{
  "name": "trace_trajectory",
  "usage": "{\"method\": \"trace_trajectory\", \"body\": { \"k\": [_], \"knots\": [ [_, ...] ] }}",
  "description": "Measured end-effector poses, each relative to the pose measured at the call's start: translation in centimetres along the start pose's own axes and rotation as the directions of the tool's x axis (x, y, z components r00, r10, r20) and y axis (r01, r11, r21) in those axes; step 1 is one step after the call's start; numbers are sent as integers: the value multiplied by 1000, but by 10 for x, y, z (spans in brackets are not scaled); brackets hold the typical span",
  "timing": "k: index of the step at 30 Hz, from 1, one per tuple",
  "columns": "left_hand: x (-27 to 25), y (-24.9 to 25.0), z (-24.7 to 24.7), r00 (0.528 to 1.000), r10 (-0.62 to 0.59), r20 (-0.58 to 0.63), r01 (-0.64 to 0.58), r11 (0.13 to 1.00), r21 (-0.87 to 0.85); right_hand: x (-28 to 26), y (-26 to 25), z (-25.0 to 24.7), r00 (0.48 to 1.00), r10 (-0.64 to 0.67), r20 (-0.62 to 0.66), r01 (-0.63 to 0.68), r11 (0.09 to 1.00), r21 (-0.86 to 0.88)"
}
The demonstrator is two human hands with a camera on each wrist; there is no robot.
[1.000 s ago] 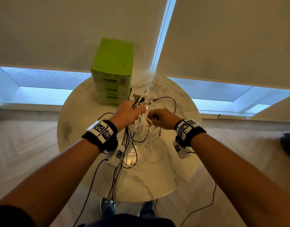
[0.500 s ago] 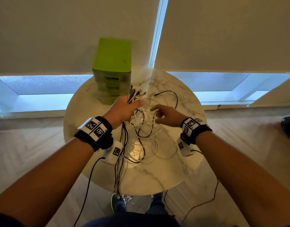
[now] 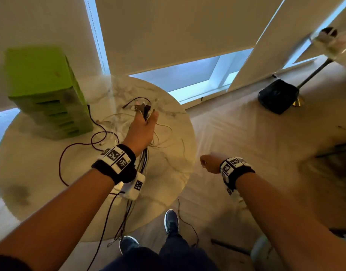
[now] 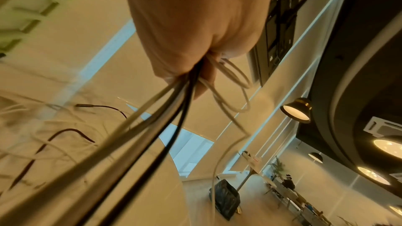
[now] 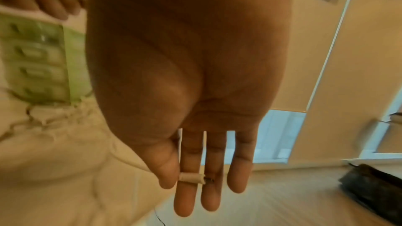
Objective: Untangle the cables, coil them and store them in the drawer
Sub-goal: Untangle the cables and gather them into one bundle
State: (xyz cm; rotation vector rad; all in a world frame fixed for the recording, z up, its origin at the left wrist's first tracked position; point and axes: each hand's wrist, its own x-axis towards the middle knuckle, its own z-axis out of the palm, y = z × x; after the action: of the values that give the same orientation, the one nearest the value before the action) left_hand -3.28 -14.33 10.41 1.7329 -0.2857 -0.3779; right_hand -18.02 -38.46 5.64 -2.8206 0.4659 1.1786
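Note:
My left hand (image 3: 143, 126) is raised over the round marble table (image 3: 168, 178) and grips a bundle of black and white cables (image 4: 174, 102); their plugs (image 3: 142, 109) stick up past the fingers. More loose white cables (image 3: 111, 124) and a dark red cable (image 3: 78, 144) lie tangled on the table beneath it. Beyond the table's right edge, my right hand (image 3: 206, 162) is over the floor. Its thumb pinches a white cable plug (image 5: 192, 178) against the index finger. The green drawer unit (image 3: 47, 94) stands at the table's back left, with its drawers closed.
A black bag (image 3: 277, 95) lies on the wooden floor at the right by a lamp pole (image 3: 314, 70). My shoes (image 3: 171, 222) are at the table's near edge. Thin black leads hang from the wrist cameras down to the floor.
My right hand left the tangle and swung right, past the table's edge, with a white plug pinched in it. The head view turned right. The left hand keeps its grip on the bundle.

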Motion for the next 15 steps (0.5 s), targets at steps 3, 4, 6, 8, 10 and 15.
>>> {"method": "trace_trajectory", "body": {
  "k": [3, 4, 6, 8, 10, 15],
  "knots": [
    [3, 0, 20, 997, -8, 83, 6, 1000, 14, 0, 27, 29, 998, 50, 33, -52, 998, 47],
    [2, 0, 27, 993, -6, 115, 5, 1000, 11, 0, 29, 31, 1000, 10, -15, -8, 988, 152],
    [2, -2, 41, 986, -4, 164, 1, 1000, 16, -2, 20, 21, 974, -133, -185, 197, 899, 391],
    [3, -3, 54, 982, -22, 189, 17, 999, 27, -7, 0, 4, 916, -294, -274, 393, 794, 463],
    [4, -2, 64, 980, -64, 186, 62, 998, 13, -8, -21, -10, 889, -404, -214, 456, 758, 466],
    [11, 6, 64, 986, -133, 97, 141, 987, -78, -6, -26, -20, 891, -393, -229, 449, 679, 582]
  ]
}}
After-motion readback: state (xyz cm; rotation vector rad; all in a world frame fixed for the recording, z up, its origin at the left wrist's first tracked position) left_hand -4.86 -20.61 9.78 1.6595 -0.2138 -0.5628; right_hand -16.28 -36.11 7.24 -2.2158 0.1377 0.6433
